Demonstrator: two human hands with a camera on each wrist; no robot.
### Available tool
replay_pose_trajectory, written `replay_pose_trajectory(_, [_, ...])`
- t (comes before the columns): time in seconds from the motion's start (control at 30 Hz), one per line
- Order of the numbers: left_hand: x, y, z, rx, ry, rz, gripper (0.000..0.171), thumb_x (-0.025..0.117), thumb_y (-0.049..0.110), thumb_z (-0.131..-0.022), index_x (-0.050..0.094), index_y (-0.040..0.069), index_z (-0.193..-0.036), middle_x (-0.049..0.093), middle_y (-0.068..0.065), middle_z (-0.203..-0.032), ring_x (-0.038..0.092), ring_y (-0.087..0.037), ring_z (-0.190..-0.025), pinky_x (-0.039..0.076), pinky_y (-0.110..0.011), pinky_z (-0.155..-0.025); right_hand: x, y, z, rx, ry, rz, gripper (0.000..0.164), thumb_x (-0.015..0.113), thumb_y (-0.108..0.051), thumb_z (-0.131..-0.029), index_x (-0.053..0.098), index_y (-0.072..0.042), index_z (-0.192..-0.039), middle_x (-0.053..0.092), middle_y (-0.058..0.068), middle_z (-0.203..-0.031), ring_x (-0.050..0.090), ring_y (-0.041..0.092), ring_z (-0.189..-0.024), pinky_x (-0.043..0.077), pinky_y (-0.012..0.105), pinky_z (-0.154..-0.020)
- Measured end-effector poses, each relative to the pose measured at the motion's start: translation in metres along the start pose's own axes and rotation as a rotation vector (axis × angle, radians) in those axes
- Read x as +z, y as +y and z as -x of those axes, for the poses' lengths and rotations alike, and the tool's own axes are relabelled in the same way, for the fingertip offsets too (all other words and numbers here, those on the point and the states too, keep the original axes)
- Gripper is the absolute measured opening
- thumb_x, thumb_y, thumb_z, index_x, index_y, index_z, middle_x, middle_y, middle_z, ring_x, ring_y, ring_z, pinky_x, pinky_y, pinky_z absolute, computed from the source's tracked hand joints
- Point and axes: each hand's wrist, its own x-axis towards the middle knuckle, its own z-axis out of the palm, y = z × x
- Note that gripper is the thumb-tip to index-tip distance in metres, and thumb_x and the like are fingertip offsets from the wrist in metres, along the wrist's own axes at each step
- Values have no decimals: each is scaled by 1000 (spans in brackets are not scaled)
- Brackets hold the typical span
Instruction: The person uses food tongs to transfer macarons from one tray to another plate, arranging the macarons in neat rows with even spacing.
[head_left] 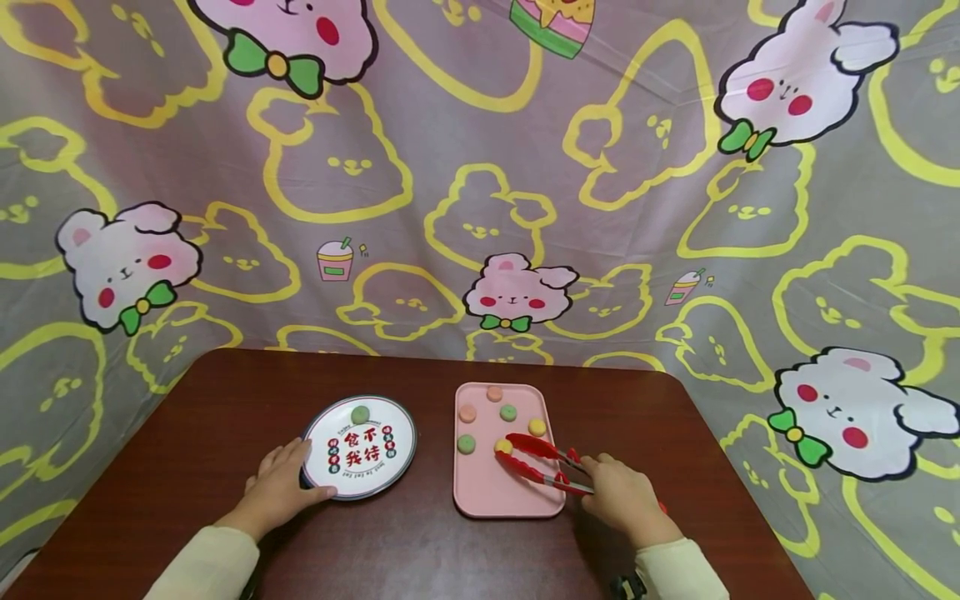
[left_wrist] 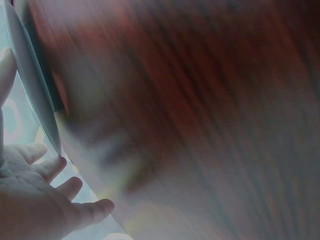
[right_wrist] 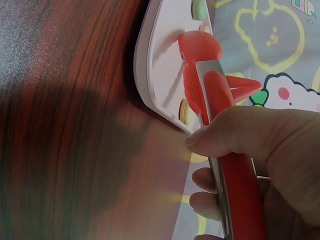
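My right hand (head_left: pixel 622 496) grips a pair of red-tipped tongs (right_wrist: pixel 217 95). Over the pink tray (head_left: pixel 495 496), the tong tips stand on either side of a yellow macaron (head_left: pixel 503 447). Another yellow macaron (head_left: pixel 537 427) lies just behind the tongs. My left hand (head_left: pixel 277 487) is at the near left side of a round white plate (head_left: pixel 401 450) with a dark rim and red lettering. Its thumb and fingers are spread along the rim, the fingers fairly straight in the left wrist view. One green macaron (head_left: pixel 360 414) sits towards the plate's far edge.
Farther back in the tray lie two orange macarons (head_left: pixel 467 413) and a green macaron (head_left: pixel 507 412), with another green macaron (head_left: pixel 466 444) at its left side. The dark wooden table (head_left: pixel 405 550) ends at a patterned cloth (head_left: pixel 420 217) hanging behind and at both sides.
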Motion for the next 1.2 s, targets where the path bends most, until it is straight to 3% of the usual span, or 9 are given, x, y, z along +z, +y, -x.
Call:
replay_pose_trajectory(0.53, [0,-1,0,15,9,-2,109,75,60,-72,31,-10,-143,24,-37,-147,18,-57,-131,21,-78,-93,3,2,-1,6,8,-12,44,75,-16,-66,68,-10,-109,61,3,-89,61,23,-77,51,48,-60])
replay_pose_trajectory(1.2, [3,-2,0,4,21,-1,109,76,60,-71,33,-10,-142,26,-37,-146,20,-58,-130,21,-78,-94,3,5,5,16,65,-56,49,73,-16,-66,67,-8,-114,62,2,-88,59,21,-75,49,48,-57])
